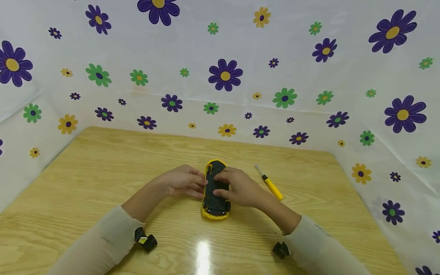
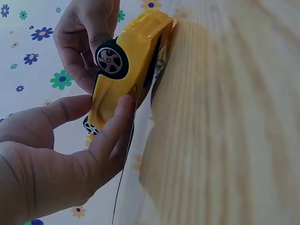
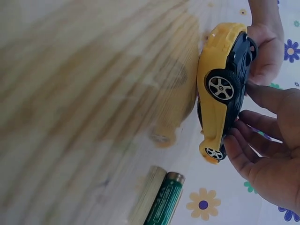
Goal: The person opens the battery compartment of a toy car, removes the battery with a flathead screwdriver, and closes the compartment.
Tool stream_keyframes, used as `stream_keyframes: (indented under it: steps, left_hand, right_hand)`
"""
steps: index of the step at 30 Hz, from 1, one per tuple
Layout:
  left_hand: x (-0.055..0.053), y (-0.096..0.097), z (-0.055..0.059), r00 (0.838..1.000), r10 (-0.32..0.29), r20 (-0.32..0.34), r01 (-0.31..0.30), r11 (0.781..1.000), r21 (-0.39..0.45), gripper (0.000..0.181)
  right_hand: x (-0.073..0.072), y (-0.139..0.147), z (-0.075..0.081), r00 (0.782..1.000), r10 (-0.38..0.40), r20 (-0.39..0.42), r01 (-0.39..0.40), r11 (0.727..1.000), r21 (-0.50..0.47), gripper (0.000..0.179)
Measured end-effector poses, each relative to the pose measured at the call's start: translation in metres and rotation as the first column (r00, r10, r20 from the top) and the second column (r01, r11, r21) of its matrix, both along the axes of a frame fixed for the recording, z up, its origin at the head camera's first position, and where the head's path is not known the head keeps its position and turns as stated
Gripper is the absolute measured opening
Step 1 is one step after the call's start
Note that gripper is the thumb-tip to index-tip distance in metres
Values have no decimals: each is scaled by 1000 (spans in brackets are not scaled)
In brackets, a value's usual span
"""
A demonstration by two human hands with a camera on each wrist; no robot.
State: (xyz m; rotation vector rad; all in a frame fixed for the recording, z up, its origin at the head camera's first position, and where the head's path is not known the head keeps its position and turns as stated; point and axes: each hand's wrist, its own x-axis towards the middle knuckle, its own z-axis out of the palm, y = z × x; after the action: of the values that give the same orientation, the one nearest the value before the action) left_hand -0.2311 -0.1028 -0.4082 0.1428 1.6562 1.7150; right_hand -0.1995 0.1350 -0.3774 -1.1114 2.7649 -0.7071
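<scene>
A yellow toy car [image 1: 216, 212] lies upside down on the table, its black underside [image 1: 217, 168] facing up. From the left, my left hand [image 1: 185, 182] holds the car's side; in the left wrist view its thumb is at the underside's edge and its fingertips [image 2: 124, 104] are against the yellow body. My right hand [image 1: 240, 187] reaches over from the right and touches the underside with spread, bent fingers. Two of the car's wheels [image 3: 220, 88] show in the right wrist view. What lies beneath the right fingertips is hidden.
A screwdriver [image 1: 273, 188] with a yellow handle lies right of the car. A green battery [image 3: 165, 199] lies on the table in the right wrist view. The wooden table [image 1: 103, 179] meets a white flowered cloth [image 1: 192, 84] at its back and sides.
</scene>
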Motion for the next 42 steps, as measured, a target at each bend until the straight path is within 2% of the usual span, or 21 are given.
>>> stream_keyframes:
  steps: [10,15,20,26,29,35,42]
  left_hand:
    - [-6,-17,8,993,68,-101,-78,992,-100,34]
    - [-10,-20,14,985,86,-146,-107,984,-140,36]
    - [-11,-21,18,983,89,-158,-114,981,-154,40]
    - [-12,-24,22,977,90,-192,-124,977,-173,41]
    - [-13,-25,26,966,69,-249,-122,972,-203,42]
    - [-15,-20,37,941,28,-338,-133,947,-292,44]
    - [-15,-13,47,940,8,-341,-140,921,-364,44]
  right_hand:
    - [-11,-19,-3,1000,-12,6,12,999,-50,36]
    - [-16,-25,-3,996,-48,79,55,994,-99,36]
    - [-18,-29,-2,981,-76,180,102,985,-139,38]
    - [-24,-31,-5,964,-97,247,146,971,-189,37]
    - [-27,-32,-6,950,-123,286,187,960,-207,38]
    - [-28,-35,-8,902,-178,394,295,919,-261,46]
    - [-25,-39,-6,852,-225,473,396,868,-300,45]
